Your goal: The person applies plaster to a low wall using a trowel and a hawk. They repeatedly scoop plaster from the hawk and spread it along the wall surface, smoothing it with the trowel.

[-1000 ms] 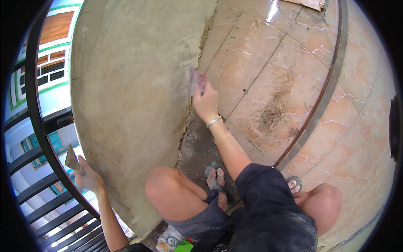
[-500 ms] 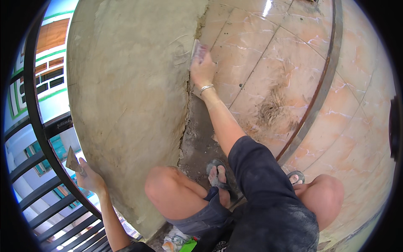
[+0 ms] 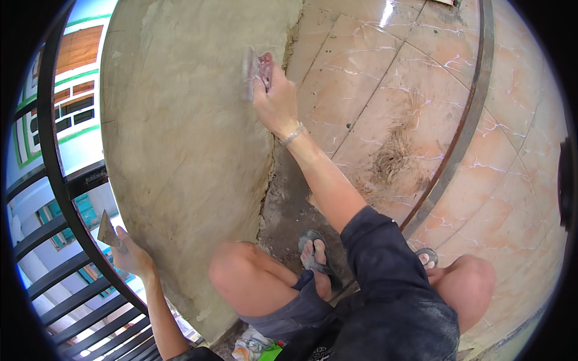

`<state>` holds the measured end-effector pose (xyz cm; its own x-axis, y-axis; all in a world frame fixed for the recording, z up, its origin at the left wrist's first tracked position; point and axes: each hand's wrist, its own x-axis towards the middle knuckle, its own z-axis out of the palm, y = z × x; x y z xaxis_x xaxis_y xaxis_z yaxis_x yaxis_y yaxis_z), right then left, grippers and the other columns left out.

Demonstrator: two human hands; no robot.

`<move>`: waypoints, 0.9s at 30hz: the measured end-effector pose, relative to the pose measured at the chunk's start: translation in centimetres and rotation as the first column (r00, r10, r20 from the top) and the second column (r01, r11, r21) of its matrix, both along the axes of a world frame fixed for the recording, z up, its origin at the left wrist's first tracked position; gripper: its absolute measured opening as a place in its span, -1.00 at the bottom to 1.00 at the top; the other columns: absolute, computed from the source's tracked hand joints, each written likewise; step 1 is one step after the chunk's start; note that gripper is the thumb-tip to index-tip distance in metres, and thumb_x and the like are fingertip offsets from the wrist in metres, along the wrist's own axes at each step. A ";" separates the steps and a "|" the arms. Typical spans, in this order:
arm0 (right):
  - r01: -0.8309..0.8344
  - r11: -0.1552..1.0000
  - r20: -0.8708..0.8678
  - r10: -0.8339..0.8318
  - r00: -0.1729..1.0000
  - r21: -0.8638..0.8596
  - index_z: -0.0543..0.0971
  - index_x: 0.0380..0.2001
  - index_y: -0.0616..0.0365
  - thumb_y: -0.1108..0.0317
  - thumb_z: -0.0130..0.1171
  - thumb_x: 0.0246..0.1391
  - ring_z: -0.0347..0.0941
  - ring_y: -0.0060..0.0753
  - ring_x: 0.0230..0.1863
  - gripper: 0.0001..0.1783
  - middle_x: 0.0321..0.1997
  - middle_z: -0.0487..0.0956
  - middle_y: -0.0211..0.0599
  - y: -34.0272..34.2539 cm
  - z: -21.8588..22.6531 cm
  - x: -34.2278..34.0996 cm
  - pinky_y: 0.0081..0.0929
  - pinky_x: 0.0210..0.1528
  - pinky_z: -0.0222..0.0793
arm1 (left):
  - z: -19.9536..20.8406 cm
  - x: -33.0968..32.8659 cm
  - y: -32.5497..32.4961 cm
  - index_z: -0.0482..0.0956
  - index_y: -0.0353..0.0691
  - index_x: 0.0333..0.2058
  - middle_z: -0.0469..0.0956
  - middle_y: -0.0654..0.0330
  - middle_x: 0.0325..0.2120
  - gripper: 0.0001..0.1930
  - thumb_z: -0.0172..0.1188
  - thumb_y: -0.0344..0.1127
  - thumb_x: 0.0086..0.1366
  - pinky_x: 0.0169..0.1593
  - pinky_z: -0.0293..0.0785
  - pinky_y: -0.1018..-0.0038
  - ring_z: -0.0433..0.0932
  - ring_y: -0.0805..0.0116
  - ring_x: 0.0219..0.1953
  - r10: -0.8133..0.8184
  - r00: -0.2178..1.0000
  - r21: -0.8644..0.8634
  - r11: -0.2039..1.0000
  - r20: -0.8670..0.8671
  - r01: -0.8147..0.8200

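My right hand (image 3: 278, 102) is closed around the reddish handle of a plastering float (image 3: 248, 73). The float's pale, motion-smeared blade lies against the grey-beige plastered surface (image 3: 186, 132), a little left of its rough, crumbly edge. Over at the left, my left hand (image 3: 133, 256) grips a small pointed trowel (image 3: 108, 231). That trowel's metal blade points up, beside the plaster's left border and close to the black railing. Its handle is mostly hidden in the hand.
A black metal railing (image 3: 75, 207) runs down the left, with buildings beyond it. Marbled tiles (image 3: 355, 78) with a dirty smear (image 3: 391, 156) lie right of the plaster. A dark curved strip (image 3: 448, 159) crosses them. A crumpled white and green bag (image 3: 250, 346) lies near my leg.
My right hand has moved left with the float, from the plaster's rough edge onto its face, and the float has turned. My left hand and its trowel have barely shifted.
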<state>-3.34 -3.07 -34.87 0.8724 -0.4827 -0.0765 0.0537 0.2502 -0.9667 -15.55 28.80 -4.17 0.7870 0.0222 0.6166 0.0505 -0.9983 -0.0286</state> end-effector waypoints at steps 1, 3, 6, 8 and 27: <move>0.171 0.985 0.024 -0.172 0.985 0.029 0.53 -0.07 0.28 0.33 0.13 0.22 0.62 0.36 -0.18 -0.71 -0.28 0.68 0.25 -0.3 -0.1 0.1 0.09 -0.08 0.50 | 0.0 0.0 0.1 0.59 -0.40 -0.42 0.47 0.34 -0.63 -0.57 0.24 -0.11 0.51 -0.40 0.23 0.45 0.31 0.54 -0.53 -0.022 1.000 -0.003 1.000 -0.011 0.022; 0.376 0.922 0.084 -0.383 0.920 0.092 0.51 -0.04 0.31 0.36 0.11 0.22 0.63 0.33 -0.26 -0.69 -0.34 0.68 0.21 -1.3 -0.5 0.9 0.15 -0.12 0.49 | 0.1 0.0 0.2 0.60 -0.41 -0.41 0.47 0.33 -0.63 -0.56 0.24 -0.10 0.52 -0.40 0.24 0.44 0.31 0.54 -0.52 0.000 1.000 0.000 1.000 -0.007 0.000; 0.395 0.899 -0.274 -0.435 0.858 -0.190 0.53 0.06 0.33 0.34 0.11 0.26 0.66 0.28 -0.25 -0.63 -0.30 0.68 0.23 -3.5 -1.1 3.0 0.03 -0.12 0.54 | 0.0 0.0 0.3 0.59 -0.42 -0.40 0.49 0.33 -0.61 -0.56 0.22 -0.10 0.52 -0.39 0.25 0.44 0.32 0.53 -0.51 -0.055 0.998 0.001 0.998 -0.002 0.055; 0.195 0.970 -0.230 -0.224 0.947 -0.144 0.51 0.14 0.34 0.33 0.11 0.27 0.67 0.26 -0.22 -0.56 -0.22 0.68 0.25 -3.7 -0.5 3.5 -0.02 -0.12 0.55 | 0.0 -0.1 0.2 0.59 -0.42 -0.39 0.50 0.32 -0.61 -0.56 0.21 -0.10 0.53 -0.39 0.26 0.44 0.32 0.53 -0.50 -0.027 1.000 0.016 1.000 -0.007 0.027; -0.037 0.998 -0.092 0.042 0.995 0.047 0.51 0.13 0.35 0.36 0.20 0.26 0.71 -0.01 -0.06 -0.58 -0.10 0.72 0.12 6.8 -3.4 -7.7 -0.20 -0.02 0.55 | 0.1 0.0 0.1 0.68 -0.46 -0.24 0.57 0.29 -0.58 -0.61 0.20 -0.14 0.53 -0.40 0.29 0.46 0.36 0.54 -0.52 -0.066 0.998 0.030 0.997 -0.020 0.066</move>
